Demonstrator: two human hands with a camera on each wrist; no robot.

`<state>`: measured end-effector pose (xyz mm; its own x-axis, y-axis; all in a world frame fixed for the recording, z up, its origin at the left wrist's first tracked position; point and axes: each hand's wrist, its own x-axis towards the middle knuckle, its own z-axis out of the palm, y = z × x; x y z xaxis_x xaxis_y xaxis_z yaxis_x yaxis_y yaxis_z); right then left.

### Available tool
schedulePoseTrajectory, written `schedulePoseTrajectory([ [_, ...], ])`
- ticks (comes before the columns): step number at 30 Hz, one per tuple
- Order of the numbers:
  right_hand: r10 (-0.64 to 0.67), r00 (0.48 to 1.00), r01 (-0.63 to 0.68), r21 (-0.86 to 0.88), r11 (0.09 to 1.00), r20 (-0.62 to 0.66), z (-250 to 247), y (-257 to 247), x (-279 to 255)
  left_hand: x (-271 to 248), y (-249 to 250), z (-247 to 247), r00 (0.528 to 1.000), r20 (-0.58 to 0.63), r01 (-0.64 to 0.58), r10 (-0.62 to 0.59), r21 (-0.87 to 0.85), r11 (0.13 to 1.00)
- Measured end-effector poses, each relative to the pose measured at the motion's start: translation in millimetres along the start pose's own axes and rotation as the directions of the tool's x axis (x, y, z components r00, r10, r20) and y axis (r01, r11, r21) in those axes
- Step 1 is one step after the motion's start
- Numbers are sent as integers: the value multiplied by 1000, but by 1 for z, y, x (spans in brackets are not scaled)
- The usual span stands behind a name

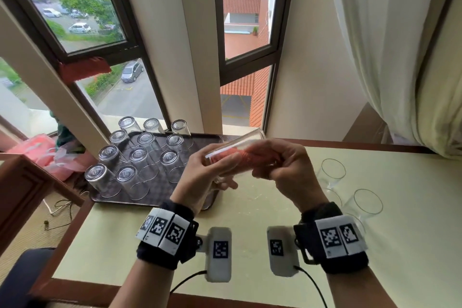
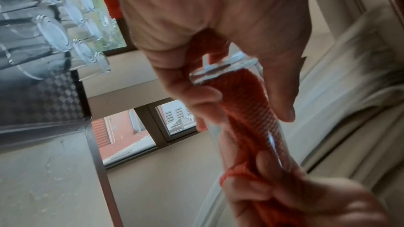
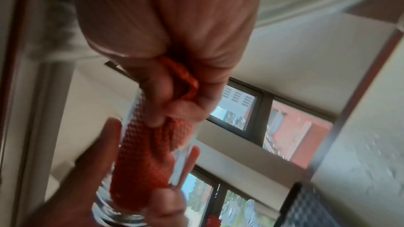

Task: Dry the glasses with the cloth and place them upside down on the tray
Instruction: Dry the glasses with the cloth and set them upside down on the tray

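Observation:
A clear glass (image 1: 246, 141) lies on its side in the air above the table, between my two hands. My left hand (image 1: 215, 167) grips it round its base end, thumb on one side and fingers on the other (image 2: 242, 110). An orange-red cloth (image 1: 231, 154) is stuffed inside the glass (image 2: 223, 71) and fills it. My right hand (image 1: 277, 165) pinches the bunched end of the cloth (image 3: 142, 161) at the glass's mouth (image 3: 174, 108). Several glasses (image 1: 140, 157) stand upside down on the dark checkered tray (image 1: 152, 201) at the left.
Two upright glasses (image 1: 332, 172) (image 1: 367, 204) stand on the pale table (image 1: 250, 220) to the right of my hands. A pink bag (image 1: 40, 155) lies left of the tray. A red cloth (image 1: 85, 70) hangs on the window frame; a white curtain (image 1: 400, 57) hangs at the right.

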<state>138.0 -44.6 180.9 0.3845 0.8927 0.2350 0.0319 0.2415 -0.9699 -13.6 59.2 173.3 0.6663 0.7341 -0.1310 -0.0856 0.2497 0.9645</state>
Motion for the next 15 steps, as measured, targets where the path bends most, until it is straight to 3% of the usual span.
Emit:
schedulePoseTrajectory([
  [5, 113, 990, -120, 93, 988, 80, -1, 1, 2, -9, -3, 3, 955, -2, -291, 295, 152, 944],
  [8, 111, 985, -129, 131, 983, 133, -7, 2, 1, -10, -5, 4, 932, 57, -361, 357, 191, 913],
  [11, 94, 994, -106, 228, 968, 62, -5, 1, -2, -9, -5, 2, 952, 69, -305, 298, 143, 942],
  [15, 42, 999, -38, 113, 993, -35, 1, -2, -6, -7, -3, 1, 998, 46, -40, 40, 3, 999],
])
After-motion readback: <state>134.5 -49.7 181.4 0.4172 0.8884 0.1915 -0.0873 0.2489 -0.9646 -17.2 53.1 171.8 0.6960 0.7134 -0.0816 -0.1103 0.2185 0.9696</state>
